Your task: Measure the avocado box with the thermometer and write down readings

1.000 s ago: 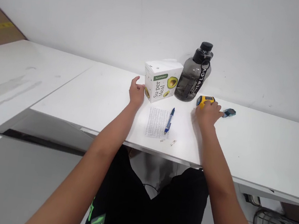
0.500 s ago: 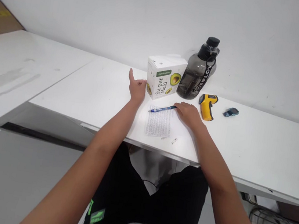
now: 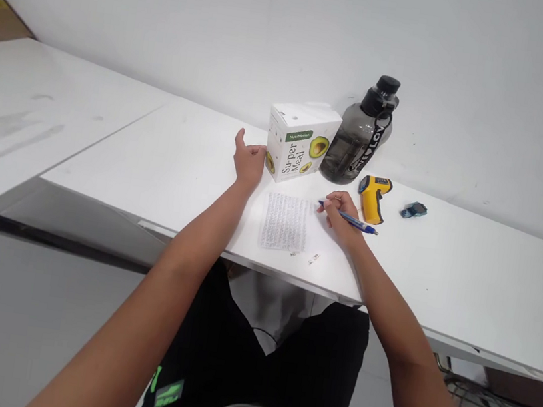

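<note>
Right hand [image 3: 339, 213] has the blue pen [image 3: 357, 223] pinched beside the written sheet [image 3: 285, 223]! Left hand [image 3: 249, 163], loosely spread, touches the white box [image 3: 302, 143]

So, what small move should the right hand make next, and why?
Probably a slight shift to the left: the right hand grips the pen, whose left end points toward the paper, just right of its densely marked part.

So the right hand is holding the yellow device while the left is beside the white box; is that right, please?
Not quite: the head view shows the right hand holding the blue pen; the left hand is beside the white box.
</note>
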Tool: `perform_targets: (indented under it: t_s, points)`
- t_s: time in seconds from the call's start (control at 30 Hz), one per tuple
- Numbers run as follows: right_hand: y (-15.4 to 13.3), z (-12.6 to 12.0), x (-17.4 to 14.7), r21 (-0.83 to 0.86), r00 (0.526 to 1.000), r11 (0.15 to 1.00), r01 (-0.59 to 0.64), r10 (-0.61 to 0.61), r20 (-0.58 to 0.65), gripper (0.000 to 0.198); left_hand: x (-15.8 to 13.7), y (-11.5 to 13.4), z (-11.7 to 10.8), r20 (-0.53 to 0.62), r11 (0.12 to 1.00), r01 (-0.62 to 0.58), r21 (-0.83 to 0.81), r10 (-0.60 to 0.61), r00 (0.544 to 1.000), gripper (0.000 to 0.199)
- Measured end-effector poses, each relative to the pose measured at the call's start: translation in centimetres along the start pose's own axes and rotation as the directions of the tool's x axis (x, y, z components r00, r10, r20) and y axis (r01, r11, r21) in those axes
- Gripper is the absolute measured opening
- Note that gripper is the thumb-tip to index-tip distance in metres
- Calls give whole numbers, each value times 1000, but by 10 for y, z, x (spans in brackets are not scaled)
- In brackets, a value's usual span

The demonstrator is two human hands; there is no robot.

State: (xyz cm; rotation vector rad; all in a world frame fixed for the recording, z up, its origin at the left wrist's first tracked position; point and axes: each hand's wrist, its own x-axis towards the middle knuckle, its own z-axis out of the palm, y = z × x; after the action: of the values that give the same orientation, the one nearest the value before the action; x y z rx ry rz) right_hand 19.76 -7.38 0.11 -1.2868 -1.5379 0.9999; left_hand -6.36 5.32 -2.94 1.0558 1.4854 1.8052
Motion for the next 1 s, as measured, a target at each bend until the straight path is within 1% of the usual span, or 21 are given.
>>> perform_targets:
  t_s: [0.03, 0.1, 0.17, 0.23, 0.43, 0.57, 0.73, 0.83, 0.9, 1.0]
  points:
    - [1, 2, 1, 22, 1000, 1000, -14, 14, -13, 43, 0, 1, 0, 4, 1000, 2, 2, -2, 1000, 85]
    - [1, 4, 2, 41, 999, 998, -42, 42, 6, 41, -1, 2, -1, 9, 1000, -1, 11, 1, 1000, 79]
    - [0, 5, 2, 5, 998, 999, -54, 54, 45, 40, -2, 3, -1, 11, 1000, -7, 20, 7, 1000, 73]
    - [-1, 5, 1, -45, 998, 998, -46, 48, 49, 41, -2, 3, 0, 11, 1000, -10, 19, 10, 1000, 68]
    - [-2, 4, 1, -141, 999, 989, -31, 33, 8, 45, 2, -2, 2, 4, 1000, -7, 1, 7, 1000, 67]
    - [-1, 4, 2, -147, 999, 988, -43, 44, 8, 42, 4, -6, 1, -20, 1000, -4, 3, 4, 1000, 66]
    - [-1, 5, 3, -143, 1000, 989, -24, 25, 4, 39, 2, -4, 2, -33, 1000, -9, -2, 9, 999, 65]
    - [-2, 4, 3, -136, 999, 990, -28, 32, 30, 37, 1, -3, 2, -29, 1000, -3, -5, 3, 1000, 63]
    - [-3, 3, 2, -132, 998, 991, -33, 38, 42, 37, 0, -2, 2, -29, 1000, 1, 7, 0, 1000, 57]
    - [-4, 3, 1, -132, 999, 991, -36, 39, 17, 38, 0, -2, 2, -28, 999, 3, 43, -2, 1000, 42]
